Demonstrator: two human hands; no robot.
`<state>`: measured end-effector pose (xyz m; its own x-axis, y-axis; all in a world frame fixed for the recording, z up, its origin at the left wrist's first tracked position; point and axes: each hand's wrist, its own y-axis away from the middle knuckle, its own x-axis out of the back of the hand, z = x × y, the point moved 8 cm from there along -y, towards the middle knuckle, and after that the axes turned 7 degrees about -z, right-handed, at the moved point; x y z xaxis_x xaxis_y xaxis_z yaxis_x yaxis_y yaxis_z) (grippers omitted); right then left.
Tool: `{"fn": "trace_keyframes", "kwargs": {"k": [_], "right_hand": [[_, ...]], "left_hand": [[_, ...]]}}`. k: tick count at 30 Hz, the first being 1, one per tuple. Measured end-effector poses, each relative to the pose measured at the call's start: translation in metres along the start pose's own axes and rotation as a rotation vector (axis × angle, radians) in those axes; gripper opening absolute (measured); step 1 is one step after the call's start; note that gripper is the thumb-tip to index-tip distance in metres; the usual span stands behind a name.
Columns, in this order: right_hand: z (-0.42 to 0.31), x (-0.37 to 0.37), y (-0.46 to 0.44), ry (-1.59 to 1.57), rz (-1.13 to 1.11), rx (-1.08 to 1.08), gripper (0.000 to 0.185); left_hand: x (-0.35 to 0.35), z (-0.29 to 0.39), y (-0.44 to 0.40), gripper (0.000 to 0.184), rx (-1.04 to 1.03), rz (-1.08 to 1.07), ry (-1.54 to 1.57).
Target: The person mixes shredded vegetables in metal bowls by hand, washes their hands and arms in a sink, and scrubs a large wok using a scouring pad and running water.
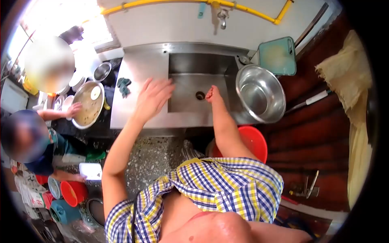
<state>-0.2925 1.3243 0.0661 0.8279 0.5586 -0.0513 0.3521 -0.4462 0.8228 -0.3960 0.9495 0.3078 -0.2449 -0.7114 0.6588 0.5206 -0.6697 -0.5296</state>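
Observation:
My left hand (154, 98) is over the left rim of the steel sink (194, 83), its fingers stretched out, slightly blurred and holding nothing. Over the basin, close to the drain hole (200, 95), my right hand (214, 94) is curled into a fist, and no object shows in it. A dark green cloth (123, 87) lies crumpled on the steel counter (139, 67), to the left of my left hand. On the sink's right side a large steel bowl (261, 93) rests tilted, apart from my right hand.
At left, a person (60, 141) reaches one hand to a wide pan (90, 103) and the other to a white tray (90, 171). A tap (222, 18) is on the wall. A green cutting board (277, 56) stands at right. Red buckets (255, 141) sit below.

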Motion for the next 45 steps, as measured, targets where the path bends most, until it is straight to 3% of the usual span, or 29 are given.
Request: {"fn": "trace_keyframes", "kwargs": {"k": [2, 3, 4, 5, 8, 9, 11, 12, 15, 16, 19, 23, 27, 31, 38, 40, 42, 44, 45], "right_hand": [[0.021, -0.004, 0.002, -0.480, 0.029, 0.130, 0.035], [0.026, -0.016, 0.000, -0.460, 0.025, 0.115, 0.035], [0.039, -0.013, 0.007, -0.599, 0.160, 0.053, 0.027], [0.053, -0.011, 0.013, -0.737, 0.299, -0.006, 0.020], [0.059, -0.039, 0.019, -0.901, 0.294, 0.002, 0.014], [0.053, -0.051, 0.004, -0.943, 0.171, -0.033, 0.015], [0.031, -0.058, -0.035, -0.993, 0.078, 0.012, 0.018], [0.017, -0.065, -0.039, -0.974, 0.062, 0.055, 0.018], [-0.022, -0.074, -0.011, -0.754, 0.042, 0.185, 0.019], [-0.037, -0.078, 0.004, -0.620, 0.031, 0.236, 0.020], [-0.068, -0.085, 0.072, -0.050, 0.076, 0.383, 0.022], [-0.071, -0.103, 0.209, 0.895, 0.328, 0.525, 0.026], [-0.051, -0.130, 0.322, 1.271, 0.470, 0.531, 0.030], [-0.042, -0.143, 0.377, 1.238, 0.517, 0.565, 0.036], [-0.054, -0.145, 0.417, 0.760, 0.526, 0.626, 0.049], [-0.056, -0.147, 0.424, 0.652, 0.517, 0.628, 0.053], [-0.060, -0.150, 0.423, 0.597, 0.493, 0.638, 0.055], [-0.045, -0.142, 0.394, 0.411, 0.309, 0.543, 0.055], [-0.052, -0.118, 0.305, 0.513, 0.348, 0.648, 0.050]], "left_hand": [[0.018, -0.006, -0.047, 0.022, -0.108, 0.202, 0.108], [0.023, -0.022, -0.074, 0.022, -0.008, 0.220, 0.268], [0.026, -0.033, -0.098, 0.022, 0.089, 0.234, 0.450], [0.036, -0.030, -0.117, 0.024, 0.057, 0.304, 0.412], [0.062, 0.003, -0.151, 0.026, -0.206, 0.433, 0.178], [0.064, 0.001, -0.156, 0.026, -0.197, 0.428, 0.195], [0.055, 0.025, -0.167, 0.025, -0.413, 0.265, 0.111], [0.071, 0.043, -0.166, 0.014, -0.433, 0.293, 0.168], [0.080, 0.084, -0.170, 0.010, -0.482, 0.216, 0.161], [0.085, 0.094, -0.169, 0.012, -0.486, 0.298, 0.147], [0.089, 0.116, -0.166, 0.015, -0.535, 0.437, 0.065], [0.101, 0.131, -0.160, 0.018, -0.495, 0.452, 0.090], [0.102, 0.134, -0.155, 0.018, -0.476, 0.441, 0.128], [0.111, 0.144, -0.151, 0.017, -0.482, 0.365, 0.121], [0.107, 0.147, -0.154, 0.013, -0.561, 0.165, 0.373], [0.119, 0.121, -0.141, 0.026, -0.374, 0.281, 0.535], [0.107, 0.087, -0.128, 0.028, -0.251, 0.312, 0.576], [0.052, 0.046, -0.108, 0.031, 0.037, 0.171, 0.888], [0.023, 0.035, -0.094, 0.032, 0.118, 0.093, 0.900]]}}
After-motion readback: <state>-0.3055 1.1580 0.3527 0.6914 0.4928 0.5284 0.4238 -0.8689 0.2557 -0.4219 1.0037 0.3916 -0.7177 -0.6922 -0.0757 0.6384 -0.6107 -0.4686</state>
